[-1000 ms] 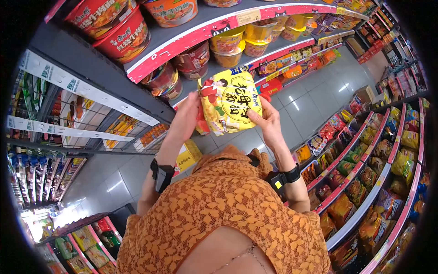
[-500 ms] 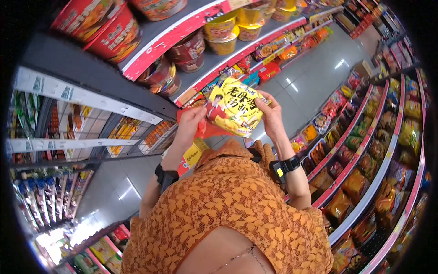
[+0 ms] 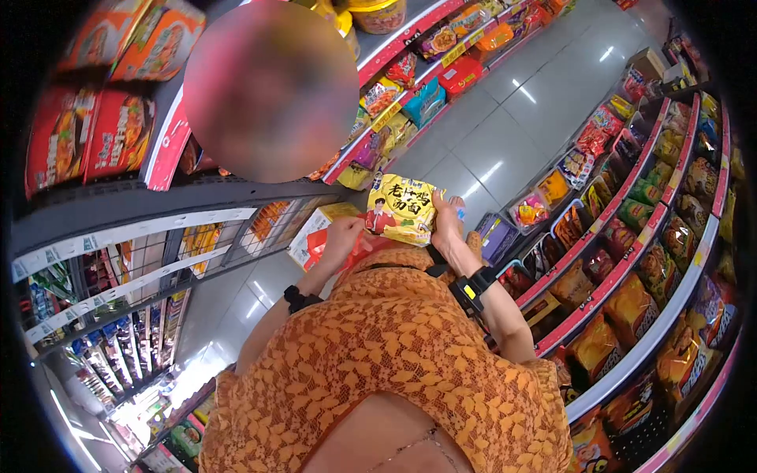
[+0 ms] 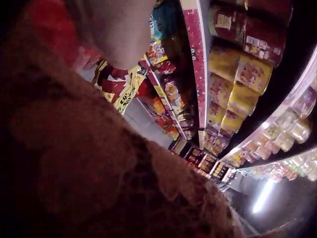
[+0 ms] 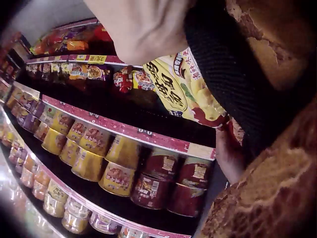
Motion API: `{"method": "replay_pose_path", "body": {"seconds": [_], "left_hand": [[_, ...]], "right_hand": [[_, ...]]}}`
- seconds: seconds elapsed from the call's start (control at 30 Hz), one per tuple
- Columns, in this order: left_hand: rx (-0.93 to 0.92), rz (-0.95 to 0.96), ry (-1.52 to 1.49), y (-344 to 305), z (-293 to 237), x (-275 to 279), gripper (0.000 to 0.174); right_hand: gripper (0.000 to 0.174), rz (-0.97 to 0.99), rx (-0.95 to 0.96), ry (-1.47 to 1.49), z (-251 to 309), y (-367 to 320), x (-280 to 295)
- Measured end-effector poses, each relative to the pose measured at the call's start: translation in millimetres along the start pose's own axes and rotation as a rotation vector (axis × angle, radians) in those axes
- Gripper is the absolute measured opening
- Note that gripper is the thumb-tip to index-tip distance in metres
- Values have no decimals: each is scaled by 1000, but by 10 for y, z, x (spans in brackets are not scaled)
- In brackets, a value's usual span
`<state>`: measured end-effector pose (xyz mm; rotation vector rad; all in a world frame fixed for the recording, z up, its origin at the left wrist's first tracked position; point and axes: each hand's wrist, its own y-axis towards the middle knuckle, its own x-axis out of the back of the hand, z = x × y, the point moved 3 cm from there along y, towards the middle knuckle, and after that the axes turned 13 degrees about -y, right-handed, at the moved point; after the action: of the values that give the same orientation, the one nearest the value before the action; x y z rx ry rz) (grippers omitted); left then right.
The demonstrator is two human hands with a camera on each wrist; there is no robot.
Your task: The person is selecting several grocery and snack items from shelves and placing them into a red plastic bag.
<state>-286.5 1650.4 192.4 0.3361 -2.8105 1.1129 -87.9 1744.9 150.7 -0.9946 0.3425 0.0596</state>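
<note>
A yellow noodle pack (image 3: 402,209) with black lettering is held in front of my chest, above the orange lace top. My left hand (image 3: 345,234) grips its left edge, with something red (image 3: 327,246) bunched under the same fingers. Along the pack's right edge, my right hand (image 3: 446,214) grips it with the fingers pointing up. In the left wrist view the pack (image 4: 126,87) shows below the palm (image 4: 119,34). The right wrist view catches the pack (image 5: 178,89) under my right hand (image 5: 143,27), in front of shelves of cup noodles.
Shelves of noodle cups and packets (image 3: 410,87) with a red price rail run along the left. Racks of snack bags (image 3: 631,260) line the right. A grey tiled aisle (image 3: 536,94) lies between them. A person's blurred head (image 3: 272,87) is at the upper left.
Both hands have brought the yellow pack down from shelf height to just in front of my chest. The view has swung, so the shelves now sit higher and further off.
</note>
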Motion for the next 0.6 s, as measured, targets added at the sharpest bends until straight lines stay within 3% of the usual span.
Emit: {"method": "replay_pose_path", "body": {"seconds": [0.1, 0.17, 0.27, 0.33, 0.4, 0.5, 0.6], "left_hand": [[85, 11, -203, 130, 49, -173, 24], [62, -20, -178, 225, 52, -268, 21], [113, -8, -158, 306, 35, -360, 17], [139, 22, -209, 323, 3, -419, 16], [124, 59, -315, 343, -92, -500, 19], [288, 46, -516, 363, -352, -683, 29], [164, 113, -496, 387, -755, -938, 41]], "right_hand": [[33, 4, 11, 7, 97, 227, 183], [32, 56, 29, 20, 136, 413, 319], [33, -140, 82, -113, 257, 725, 593], [34, -94, 119, 144, 260, 1044, 805], [34, -46, 167, 151, 488, 1120, 951], [33, 29, 233, 37, 809, 1100, 1023], [33, 132, 238, -51, 903, 1038, 931]]}}
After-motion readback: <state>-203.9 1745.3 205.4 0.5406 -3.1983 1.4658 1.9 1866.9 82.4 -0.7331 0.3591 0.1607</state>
